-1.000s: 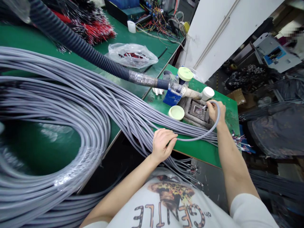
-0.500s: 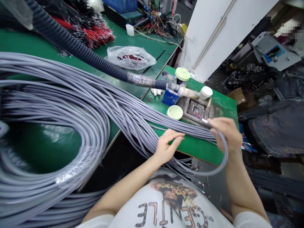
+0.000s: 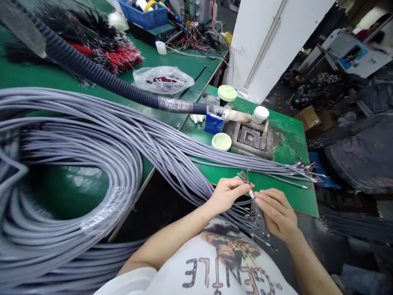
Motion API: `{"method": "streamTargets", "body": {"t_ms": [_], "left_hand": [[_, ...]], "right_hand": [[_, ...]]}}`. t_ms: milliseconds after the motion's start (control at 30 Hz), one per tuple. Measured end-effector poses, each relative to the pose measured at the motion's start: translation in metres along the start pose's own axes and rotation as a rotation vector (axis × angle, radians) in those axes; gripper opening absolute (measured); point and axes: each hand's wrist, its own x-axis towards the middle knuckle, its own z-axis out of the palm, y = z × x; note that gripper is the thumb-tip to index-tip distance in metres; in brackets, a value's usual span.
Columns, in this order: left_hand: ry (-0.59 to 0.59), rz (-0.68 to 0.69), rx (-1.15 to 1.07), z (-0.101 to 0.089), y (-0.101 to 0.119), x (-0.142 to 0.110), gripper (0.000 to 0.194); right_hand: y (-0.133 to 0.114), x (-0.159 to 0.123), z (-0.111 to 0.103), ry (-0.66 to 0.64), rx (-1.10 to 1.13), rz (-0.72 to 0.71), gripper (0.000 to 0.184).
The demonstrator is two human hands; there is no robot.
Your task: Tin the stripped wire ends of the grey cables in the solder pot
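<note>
The grey cable bundle (image 3: 172, 135) fills your left side and runs to the right over the green bench (image 3: 290, 127). A grimy tray (image 3: 268, 150) sits beyond it, at right. At the bench's near edge, your right hand (image 3: 279, 214) and left hand (image 3: 225, 194) meet at a single cable (image 3: 252, 194): left thumb and fingers pinch its end; whether the right fingers, touching it, grip cannot be told. Coloured wires (image 3: 244, 176) fan from its tip

The word "GENTLE" can be read, upside down, on the white shirt (image 3: 227, 262); the marks on the pale green lid (image 3: 227, 93) cannot be made out.
</note>
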Motion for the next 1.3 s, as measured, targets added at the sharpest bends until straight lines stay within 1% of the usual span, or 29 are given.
{"method": "streamTargets", "body": {"t_ms": [67, 133, 200, 267, 433, 733, 833, 900, 967, 1000, 1033, 1067, 1100, 1133, 1200, 1233, 1267, 1300], "left_hand": [[-0.012, 0.02, 0.023, 0.001, 0.0, -0.001, 0.03], [-0.025, 0.024, 0.027, 0.002, -0.002, -0.002, 0.03], [-0.026, 0.026, 0.032, 0.001, -0.005, -0.003, 0.03], [-0.025, 0.026, 0.041, -0.001, -0.008, -0.004, 0.03], [-0.023, 0.016, 0.024, -0.003, -0.012, -0.005, 0.028], [0.025, -0.031, 0.003, 0.001, -0.014, -0.002, 0.026], [0.014, -0.03, -0.058, 0.006, -0.018, -0.001, 0.026], [-0.013, -0.004, -0.063, 0.012, -0.021, 0.0, 0.027], [-0.085, 0.047, 0.04, 0.019, -0.025, 0.004, 0.027], [-0.139, 0.086, 0.138, 0.022, -0.026, 0.007, 0.025], [-0.197, 0.138, 0.261, 0.024, -0.027, 0.012, 0.023], [-0.247, 0.203, 0.399, 0.026, -0.029, 0.018, 0.02], [-0.284, 0.277, 0.547, 0.026, -0.03, 0.025, 0.018], [-0.302, 0.355, 0.698, 0.026, -0.031, 0.033, 0.018], [-0.293, 0.475, 1.005, 0.026, -0.034, 0.05, 0.021], [-0.279, 0.51, 1.157, 0.027, -0.036, 0.059, 0.022], [-0.271, 0.539, 1.293, 0.029, -0.038, 0.066, 0.022], [-0.269, 0.559, 1.41, 0.033, -0.041, 0.073, 0.022]], "right_hand": [[-0.007, 0.002, 0.002, 0.023, 0.082, 0.134, 0.05], [-0.013, 0.006, 0.005, 0.02, 0.108, 0.239, 0.034], [-0.019, 0.009, 0.009, 0.023, 0.086, 0.27, 0.021], [-0.021, 0.012, 0.013, 0.041, 0.054, 0.269, 0.015], [-0.023, 0.012, 0.017, 0.045, 0.054, 0.287, 0.014], [-0.022, 0.005, 0.02, 0.037, 0.076, 0.353, 0.01], [-0.023, 0.004, 0.022, 0.038, 0.07, 0.377, 0.008], [-0.024, -0.001, 0.023, 0.047, 0.06, 0.402, 0.007], [-0.021, -0.017, 0.02, 0.048, 0.046, 0.457, 0.005], [-0.018, -0.031, 0.017, 0.053, 0.027, 0.517, 0.005], [-0.014, -0.05, 0.013, 0.061, -0.008, 0.6, 0.008], [-0.009, -0.071, 0.008, 0.069, -0.054, 0.712, 0.013], [-0.004, -0.096, 0.002, 0.102, -0.141, 0.855, 0.019], [0.001, -0.121, -0.004, 0.103, -0.23, 0.991, 0.027], [0.006, -0.166, -0.013, 0.003, -0.328, 1.2, 0.041], [0.007, -0.182, -0.014, -0.029, -0.321, 1.278, 0.043], [0.007, -0.192, -0.014, -0.055, -0.283, 1.328, 0.044], [0.005, -0.195, -0.01, -0.077, -0.209, 1.352, 0.045]]}}
